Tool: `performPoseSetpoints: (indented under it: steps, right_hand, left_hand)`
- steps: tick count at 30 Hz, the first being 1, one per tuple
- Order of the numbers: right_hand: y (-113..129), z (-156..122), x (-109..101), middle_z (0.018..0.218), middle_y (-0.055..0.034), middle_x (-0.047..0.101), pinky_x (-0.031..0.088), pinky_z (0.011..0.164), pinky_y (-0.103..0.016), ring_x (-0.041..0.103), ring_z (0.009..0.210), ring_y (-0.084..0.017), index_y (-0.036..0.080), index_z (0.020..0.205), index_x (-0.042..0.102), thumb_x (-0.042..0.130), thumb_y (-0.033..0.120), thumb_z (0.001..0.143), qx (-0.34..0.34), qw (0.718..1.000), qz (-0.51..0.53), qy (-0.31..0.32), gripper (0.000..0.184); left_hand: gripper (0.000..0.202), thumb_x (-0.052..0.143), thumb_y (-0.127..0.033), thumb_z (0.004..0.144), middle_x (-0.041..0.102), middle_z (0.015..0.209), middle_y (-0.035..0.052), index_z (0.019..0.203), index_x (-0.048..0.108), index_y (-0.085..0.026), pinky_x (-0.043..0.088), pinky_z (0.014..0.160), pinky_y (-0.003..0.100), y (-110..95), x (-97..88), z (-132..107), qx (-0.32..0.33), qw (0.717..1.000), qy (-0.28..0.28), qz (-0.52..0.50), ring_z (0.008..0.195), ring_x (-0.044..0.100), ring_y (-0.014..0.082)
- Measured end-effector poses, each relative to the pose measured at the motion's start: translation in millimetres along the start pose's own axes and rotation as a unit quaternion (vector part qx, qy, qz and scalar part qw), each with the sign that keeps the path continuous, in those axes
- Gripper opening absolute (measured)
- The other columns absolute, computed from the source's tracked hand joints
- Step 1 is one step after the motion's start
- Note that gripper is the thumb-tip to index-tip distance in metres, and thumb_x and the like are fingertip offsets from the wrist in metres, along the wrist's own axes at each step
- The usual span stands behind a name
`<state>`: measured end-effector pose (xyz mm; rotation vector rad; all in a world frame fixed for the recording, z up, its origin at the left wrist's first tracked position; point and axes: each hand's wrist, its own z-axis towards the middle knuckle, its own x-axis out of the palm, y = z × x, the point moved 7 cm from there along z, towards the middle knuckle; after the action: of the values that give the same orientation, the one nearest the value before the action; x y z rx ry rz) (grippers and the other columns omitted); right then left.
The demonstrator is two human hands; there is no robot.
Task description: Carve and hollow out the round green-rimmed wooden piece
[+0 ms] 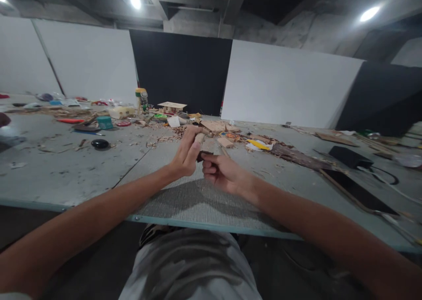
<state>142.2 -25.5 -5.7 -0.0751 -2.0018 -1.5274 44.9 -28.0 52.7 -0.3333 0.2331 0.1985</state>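
My left hand (187, 153) is raised over the grey table (66, 168), fingers wrapped round a short pale wooden piece (199, 138) that sticks up past the fingertips. My right hand (221, 171) sits just to its right and a little lower, fingers curled in a pinch against a small dark thing (200, 155) at the base of the wood; I cannot make out what it is. Both hands touch each other above the table's near middle.
Wood shavings and flat wood offcuts (214, 126) litter the table behind the hands. A small wooden model (172, 107), a jar (141, 99), a teal box (104, 122) and a black puck (100, 144) lie to the left. A black pad (349, 156) and long dark board (358, 194) lie right.
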Motion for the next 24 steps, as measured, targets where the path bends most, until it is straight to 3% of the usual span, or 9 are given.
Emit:
performPoseSetpoints:
  steps: [7,12,14,17,21,24]
  right_hand:
    - [1,-4,4,0.055,0.0088,0.038,0.021,0.04,-0.018,0.028,0.044,-0.004,0.018,0.075,0.049,0.064,0.016,0.081,0.0,1.0,0.03,0.001,0.016]
    - [14,3,-8,0.053,0.009,0.037,0.02,0.038,-0.018,0.025,0.042,-0.004,0.019,0.073,0.049,0.064,0.016,0.08,-0.039,0.998,0.016,-0.036,0.017]
    - [18,7,-14,0.055,0.0083,0.04,0.02,0.039,-0.019,0.027,0.042,-0.004,0.019,0.073,0.049,0.065,0.018,0.079,-0.052,0.997,-0.004,-0.049,0.017]
    - [29,9,-16,0.058,0.0077,0.043,0.024,0.04,-0.02,0.033,0.044,-0.005,0.02,0.073,0.049,0.071,0.026,0.076,-0.117,0.989,-0.084,-0.03,0.023]
    - [44,5,-19,0.06,0.0065,0.049,0.031,0.04,-0.022,0.041,0.046,-0.007,0.021,0.071,0.05,0.074,0.036,0.072,-0.229,0.95,-0.208,-0.034,0.028]
    - [45,4,-17,0.061,0.0035,0.055,0.033,0.039,-0.023,0.045,0.044,-0.008,0.02,0.072,0.056,0.068,0.037,0.077,-0.249,0.921,-0.299,-0.03,0.022]
  left_hand:
    - [0.037,0.026,-0.039,0.102,0.054,0.111,0.0135,0.119,0.052,-0.019,0.041,0.097,0.047,-5,-2.1,0,0.057,0.998,-0.024,0.032,0.105,0.051,0.027]
    - [0.041,0.027,-0.046,0.101,0.055,0.113,0.0138,0.121,0.053,-0.02,0.04,0.099,0.049,-11,1.6,-3,0.051,0.998,-0.002,0.025,0.108,0.05,0.0287]
    - [0.046,0.027,-0.053,0.1,0.056,0.113,0.0136,0.12,0.053,-0.021,0.04,0.1,0.049,-6,2.6,-3,0.02,1.0,-0.004,0.011,0.108,0.051,0.0285]
    - [0.048,0.03,-0.059,0.098,0.059,0.105,0.0104,0.116,0.054,-0.022,0.046,0.092,0.042,16,6.2,0,-0.078,0.995,-0.002,-0.061,0.097,0.054,0.0243]
    - [0.037,0.04,-0.056,0.093,0.053,0.079,0.0008,0.101,0.052,-0.022,0.046,0.064,0.03,49,13.3,-1,-0.218,0.956,-0.019,-0.197,0.068,0.05,0.0158]
    - [0.032,0.042,-0.051,0.09,0.048,0.067,-0.0032,0.098,0.05,-0.021,0.04,0.051,0.026,55,23.1,-4,-0.268,0.927,0.011,-0.263,0.055,0.047,0.0133]
